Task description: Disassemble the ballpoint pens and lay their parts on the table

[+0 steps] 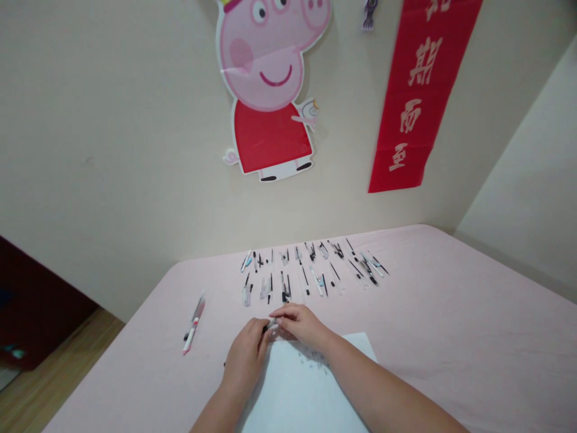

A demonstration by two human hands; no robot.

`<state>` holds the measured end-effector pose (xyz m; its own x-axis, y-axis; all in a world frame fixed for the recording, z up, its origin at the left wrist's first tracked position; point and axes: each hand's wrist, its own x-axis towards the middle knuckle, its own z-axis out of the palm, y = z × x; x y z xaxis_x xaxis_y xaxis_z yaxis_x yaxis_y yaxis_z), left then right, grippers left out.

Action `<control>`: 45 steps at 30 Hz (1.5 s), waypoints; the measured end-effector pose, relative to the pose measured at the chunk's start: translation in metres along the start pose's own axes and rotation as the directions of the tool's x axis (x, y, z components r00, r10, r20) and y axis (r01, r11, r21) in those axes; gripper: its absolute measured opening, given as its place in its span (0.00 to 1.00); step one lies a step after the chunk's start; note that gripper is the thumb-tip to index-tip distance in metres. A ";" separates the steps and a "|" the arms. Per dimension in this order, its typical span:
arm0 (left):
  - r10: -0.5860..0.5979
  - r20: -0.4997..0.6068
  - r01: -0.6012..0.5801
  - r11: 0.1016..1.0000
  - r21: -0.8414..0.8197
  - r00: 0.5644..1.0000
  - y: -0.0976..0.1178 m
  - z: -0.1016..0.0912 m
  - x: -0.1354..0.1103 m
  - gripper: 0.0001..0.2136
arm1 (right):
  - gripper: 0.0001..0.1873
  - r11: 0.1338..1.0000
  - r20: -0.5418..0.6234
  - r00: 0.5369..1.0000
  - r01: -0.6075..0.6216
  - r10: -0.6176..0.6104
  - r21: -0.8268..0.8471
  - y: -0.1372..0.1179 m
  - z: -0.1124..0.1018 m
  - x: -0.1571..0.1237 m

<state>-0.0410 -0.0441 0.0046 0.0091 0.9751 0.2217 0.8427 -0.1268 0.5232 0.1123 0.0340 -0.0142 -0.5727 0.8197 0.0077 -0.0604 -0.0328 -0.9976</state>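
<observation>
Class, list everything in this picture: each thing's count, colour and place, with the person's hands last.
table: one, pink, fills the lower frame
pen parts: many, black, clear and white, in rows at the table's far side
pens: two, red-white and dark, left of the hands
paper: one sheet, white, under the forearms
pig cutout: one, pink, red dress, on the wall
banner: one, red with pale characters, wall right of the pig
pen piece: one, pale, pinched between both hands
left hand: one, bare, gripping the pen piece
right hand: one, bare, gripping the pen piece
</observation>
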 end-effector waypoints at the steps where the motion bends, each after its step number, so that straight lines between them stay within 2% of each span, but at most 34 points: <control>1: -0.007 0.005 0.007 1.000 0.014 1.000 0.001 0.000 0.000 0.12 | 0.15 1.000 0.002 1.000 -0.018 0.018 0.015 0.000 0.001 0.000; 10: -0.043 0.041 0.038 0.991 0.127 0.998 0.010 -0.004 0.000 0.12 | 0.14 0.997 0.029 1.000 -0.008 0.006 0.079 0.002 0.004 -0.002; 25: -0.102 0.092 0.093 0.991 0.098 0.991 0.011 -0.001 0.000 0.14 | 0.10 1.000 -0.053 0.998 0.020 -0.022 -0.023 -0.003 0.004 -0.002; 31: -0.132 0.081 0.125 0.988 0.088 0.988 0.008 0.000 0.000 0.14 | 0.10 0.999 -0.063 0.998 -0.016 0.013 -0.040 -0.006 0.004 -0.003; 33: -0.119 0.083 0.113 0.991 0.076 0.989 0.007 0.001 0.000 0.14 | 0.09 0.998 -0.056 0.998 -0.005 0.001 -0.068 -0.006 0.003 -0.004; 36: -0.112 0.068 0.107 0.991 0.079 0.991 0.005 0.002 0.001 0.13 | 0.08 0.987 -0.070 0.994 0.067 -0.078 -0.147 -0.005 0.001 -0.002; 39: -0.151 0.025 0.147 0.981 0.128 0.988 0.002 0.001 0.002 0.13 | 0.08 0.958 -0.169 0.971 0.121 -0.169 -0.261 -0.001 -0.002 0.002; 42: -0.171 -0.008 0.170 0.973 0.156 0.985 -0.003 -0.001 0.003 0.13 | 0.08 0.936 -0.280 0.941 0.088 -0.191 -0.341 0.003 -0.005 0.005; 45: -0.156 -0.029 0.159 0.974 0.163 0.987 -0.006 -0.003 0.002 0.13 | 0.09 0.899 -0.268 0.945 0.052 -0.185 -0.434 0.004 -0.004 0.004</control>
<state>-0.0476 -0.0418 0.0043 -0.1385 0.9772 0.1610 0.9097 0.0613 0.4107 0.1133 0.0392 -0.0184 -0.3108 0.9346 0.1731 0.2706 0.2616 -0.9265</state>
